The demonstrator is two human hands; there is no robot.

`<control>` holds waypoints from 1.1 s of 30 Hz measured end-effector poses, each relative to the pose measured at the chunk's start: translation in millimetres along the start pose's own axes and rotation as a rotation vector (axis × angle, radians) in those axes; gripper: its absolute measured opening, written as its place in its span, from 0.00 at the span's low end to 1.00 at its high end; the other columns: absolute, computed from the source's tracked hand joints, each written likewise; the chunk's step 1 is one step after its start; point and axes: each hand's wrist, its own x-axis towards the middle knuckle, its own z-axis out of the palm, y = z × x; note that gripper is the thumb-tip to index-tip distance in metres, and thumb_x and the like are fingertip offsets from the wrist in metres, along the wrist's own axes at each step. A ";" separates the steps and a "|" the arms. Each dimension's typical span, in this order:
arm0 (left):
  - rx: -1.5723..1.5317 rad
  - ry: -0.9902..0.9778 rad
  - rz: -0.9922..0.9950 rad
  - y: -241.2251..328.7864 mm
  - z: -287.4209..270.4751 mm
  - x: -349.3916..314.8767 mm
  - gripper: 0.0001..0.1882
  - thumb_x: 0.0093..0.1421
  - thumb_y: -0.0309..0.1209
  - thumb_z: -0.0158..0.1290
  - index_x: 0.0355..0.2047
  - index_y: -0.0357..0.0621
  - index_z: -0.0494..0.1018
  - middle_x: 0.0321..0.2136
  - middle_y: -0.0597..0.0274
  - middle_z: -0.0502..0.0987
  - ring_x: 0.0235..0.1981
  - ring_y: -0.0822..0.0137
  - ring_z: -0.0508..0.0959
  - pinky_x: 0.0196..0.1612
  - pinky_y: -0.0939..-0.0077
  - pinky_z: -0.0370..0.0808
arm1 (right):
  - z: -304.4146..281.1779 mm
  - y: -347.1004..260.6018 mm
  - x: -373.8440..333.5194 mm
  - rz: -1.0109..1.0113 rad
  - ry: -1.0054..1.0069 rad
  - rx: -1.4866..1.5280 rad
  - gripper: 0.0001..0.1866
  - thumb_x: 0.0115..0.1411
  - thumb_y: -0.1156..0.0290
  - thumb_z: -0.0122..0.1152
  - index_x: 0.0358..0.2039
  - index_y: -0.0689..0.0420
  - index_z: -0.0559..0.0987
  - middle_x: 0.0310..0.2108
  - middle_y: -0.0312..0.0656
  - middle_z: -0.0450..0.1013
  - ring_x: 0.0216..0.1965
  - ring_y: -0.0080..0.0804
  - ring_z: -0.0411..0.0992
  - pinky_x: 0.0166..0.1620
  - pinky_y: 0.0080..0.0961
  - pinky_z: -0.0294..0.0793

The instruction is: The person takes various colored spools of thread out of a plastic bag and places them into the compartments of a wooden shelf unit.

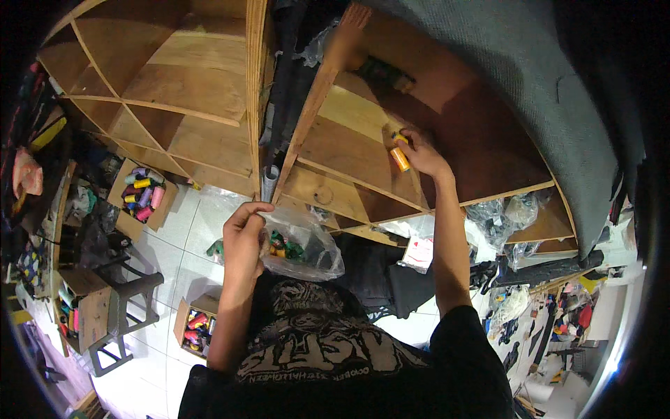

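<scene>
My right hand (423, 155) reaches into a wooden shelf compartment, its fingers closed on a yellow thread spool (400, 138). Right beside it is another yellow-orange thread spool (399, 160); whether the two touch I cannot tell. My left hand (244, 237) is closed at the edge of a clear plastic bag (324, 258), in front of my chest. Inside that bag lie several dark green spools (286, 246) with a bit of yellow and red among them. The fingers of the left hand partly hide its grip on the plastic.
Wooden shelving (188, 91) with bare compartments spans the front, split by upright boards. Cardboard boxes of coloured spools (143, 195) stand on the left, one near a dark stool (132, 300). Grey fabric (502, 56) drapes over the right shelf. Crumpled plastic (506, 216) lies below the right arm's side.
</scene>
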 end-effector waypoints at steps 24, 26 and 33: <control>0.008 0.194 -0.012 -10.4 -29.7 -17.7 0.09 0.56 0.24 0.41 0.34 0.36 0.70 0.13 0.74 0.59 0.08 0.83 0.56 0.10 0.86 0.50 | 14.7 112.9 193.8 0.071 0.805 0.069 0.16 0.55 0.60 0.58 0.36 0.58 0.77 0.26 0.37 0.74 0.24 0.20 0.70 0.28 0.20 0.69; -0.018 0.209 -0.012 -10.7 -30.8 -17.0 0.09 0.55 0.23 0.41 0.33 0.36 0.71 0.12 0.74 0.60 0.09 0.82 0.57 0.11 0.86 0.52 | 9.3 110.9 193.6 0.088 0.799 0.091 0.15 0.54 0.60 0.59 0.36 0.58 0.77 0.26 0.36 0.74 0.24 0.20 0.70 0.28 0.19 0.69; 0.013 0.193 0.032 -13.5 -34.6 -12.8 0.08 0.56 0.25 0.41 0.32 0.36 0.70 0.13 0.74 0.59 0.09 0.82 0.56 0.10 0.86 0.51 | -10.7 58.4 119.6 0.120 0.635 0.642 0.14 0.51 0.61 0.62 0.33 0.58 0.78 0.25 0.34 0.74 0.25 0.20 0.70 0.28 0.18 0.68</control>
